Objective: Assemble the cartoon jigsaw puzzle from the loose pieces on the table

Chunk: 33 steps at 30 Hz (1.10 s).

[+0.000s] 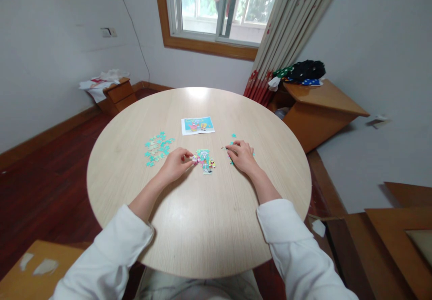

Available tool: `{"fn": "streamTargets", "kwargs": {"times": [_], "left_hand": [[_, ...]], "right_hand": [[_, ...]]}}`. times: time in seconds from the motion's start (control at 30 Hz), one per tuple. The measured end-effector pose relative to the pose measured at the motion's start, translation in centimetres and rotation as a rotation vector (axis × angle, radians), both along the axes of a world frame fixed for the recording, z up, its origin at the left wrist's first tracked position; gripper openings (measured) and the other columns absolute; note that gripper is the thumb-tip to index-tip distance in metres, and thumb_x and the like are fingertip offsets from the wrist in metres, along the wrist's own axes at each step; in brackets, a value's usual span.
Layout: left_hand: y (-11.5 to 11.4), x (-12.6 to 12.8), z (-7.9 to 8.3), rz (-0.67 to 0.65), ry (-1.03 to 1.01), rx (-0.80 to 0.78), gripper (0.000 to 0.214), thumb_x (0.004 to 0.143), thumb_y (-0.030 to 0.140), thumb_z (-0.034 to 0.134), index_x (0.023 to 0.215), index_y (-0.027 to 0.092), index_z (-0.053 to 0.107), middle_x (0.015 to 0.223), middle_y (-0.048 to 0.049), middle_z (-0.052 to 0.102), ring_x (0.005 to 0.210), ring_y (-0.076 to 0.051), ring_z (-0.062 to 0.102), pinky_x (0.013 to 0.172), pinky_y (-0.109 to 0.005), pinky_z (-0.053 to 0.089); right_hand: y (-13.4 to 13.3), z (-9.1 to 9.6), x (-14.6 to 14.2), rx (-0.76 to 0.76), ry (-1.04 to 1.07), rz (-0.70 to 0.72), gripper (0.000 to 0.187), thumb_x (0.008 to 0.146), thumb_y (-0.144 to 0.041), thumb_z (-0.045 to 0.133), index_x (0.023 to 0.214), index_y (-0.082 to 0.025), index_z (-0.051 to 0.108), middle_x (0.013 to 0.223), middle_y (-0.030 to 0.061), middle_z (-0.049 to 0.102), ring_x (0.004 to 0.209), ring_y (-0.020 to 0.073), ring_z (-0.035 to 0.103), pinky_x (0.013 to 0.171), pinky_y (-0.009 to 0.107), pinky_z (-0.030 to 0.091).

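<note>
A partly joined jigsaw puzzle point(205, 159) with cartoon figures lies on the round table point(202, 228) between my hands. My left hand point(177, 164) is at its left edge, thumb and forefinger pinched on a pinkish puzzle piece point(195, 159). To the right, my right hand point(241, 155) is bent low over a small group of loose pieces and partly hides them. Its fingertips are closed at a small puzzle piece point(223, 147). One turquoise piece point(234, 135) lies just beyond that hand.
Left of my left hand is a spread of loose turquoise puzzle pieces point(157, 149). Behind the puzzle lies a printed picture sheet point(198, 125). Wooden cabinets point(320, 111) with cloth on top stand beyond the table, near a curtain point(280, 34) and a window.
</note>
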<state>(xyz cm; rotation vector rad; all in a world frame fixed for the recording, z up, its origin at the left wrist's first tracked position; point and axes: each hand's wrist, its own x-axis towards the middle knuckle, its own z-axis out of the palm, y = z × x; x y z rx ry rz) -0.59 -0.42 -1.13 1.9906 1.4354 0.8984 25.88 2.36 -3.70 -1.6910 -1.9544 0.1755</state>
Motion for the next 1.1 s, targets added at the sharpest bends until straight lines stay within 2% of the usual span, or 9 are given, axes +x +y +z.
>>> {"fn": "streamTargets", "kwargs": {"times": [0.37,0.53,0.8,1.1], "left_hand": [[-0.1,0.0,0.0,0.002,0.005,-0.029,0.014,0.071,0.028,0.067,0.076,0.016,0.063,0.073,-0.0028,0.060,0.069,-0.015,0.053,0.066,-0.029,0.042],[-0.1,0.0,0.0,0.001,0.004,-0.027,0.014,0.071,0.029,0.067,0.076,0.017,0.063,0.073,-0.0024,0.059,0.068,-0.015,0.053,0.065,-0.028,0.042],[-0.3,0.3,0.4,0.010,-0.011,-0.043,0.016,0.067,0.028,0.070,0.070,0.017,0.060,0.068,-0.0018,0.057,0.065,-0.015,0.051,0.062,-0.029,0.039],[-0.4,0.3,0.6,0.012,-0.031,-0.054,0.019,0.066,0.031,0.070,0.066,0.017,0.058,0.066,-0.0015,0.056,0.063,-0.015,0.049,0.060,-0.028,0.037]], "right_hand": [[-0.2,0.0,-1.1,0.044,0.025,0.092,0.017,0.083,-0.022,0.056,0.091,-0.023,0.071,0.102,0.0083,0.060,0.099,0.0230,0.052,0.091,0.042,0.031],[-0.2,0.1,-1.2,0.035,0.034,0.086,0.016,0.082,-0.023,0.060,0.093,-0.021,0.071,0.104,0.0094,0.060,0.101,0.0243,0.053,0.092,0.043,0.031],[-0.1,0.3,-1.3,0.013,0.052,0.113,0.010,0.081,-0.022,0.060,0.084,-0.021,0.069,0.100,0.0083,0.062,0.101,0.0240,0.054,0.089,0.043,0.031],[-0.1,0.4,-1.4,-0.007,0.022,0.103,0.008,0.082,-0.020,0.058,0.084,-0.020,0.066,0.100,0.0083,0.062,0.100,0.0243,0.054,0.088,0.042,0.031]]}}
